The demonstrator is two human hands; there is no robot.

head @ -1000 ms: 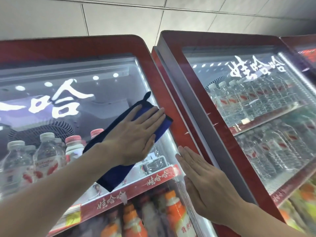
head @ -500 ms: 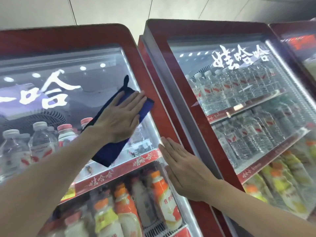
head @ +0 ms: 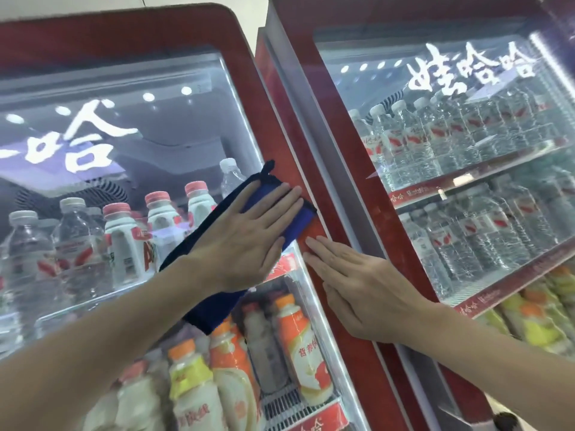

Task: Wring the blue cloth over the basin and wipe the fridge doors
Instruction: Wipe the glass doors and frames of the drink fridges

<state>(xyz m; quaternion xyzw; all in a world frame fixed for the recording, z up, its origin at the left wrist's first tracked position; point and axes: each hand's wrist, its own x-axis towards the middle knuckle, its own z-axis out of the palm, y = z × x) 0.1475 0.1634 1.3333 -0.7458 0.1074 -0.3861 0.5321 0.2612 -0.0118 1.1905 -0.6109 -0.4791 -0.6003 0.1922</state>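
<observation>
My left hand lies flat with straight fingers on the blue cloth, pressing it against the right side of the left fridge door. The cloth's top edge reaches the door's red frame and its lower end hangs below my wrist. My right hand rests flat, fingers straight, on the red frame just right of the cloth. The right fridge door stands beside it, untouched. No basin is in view.
Behind the left glass stand shelves of water and milk-drink bottles, with orange-capped bottles below. The right fridge holds rows of water bottles. White wall tiles run along the top.
My left hand has slid the cloth down and to the right, from the glass onto the edge of the red frame. The right hand stays flat on the frame.
</observation>
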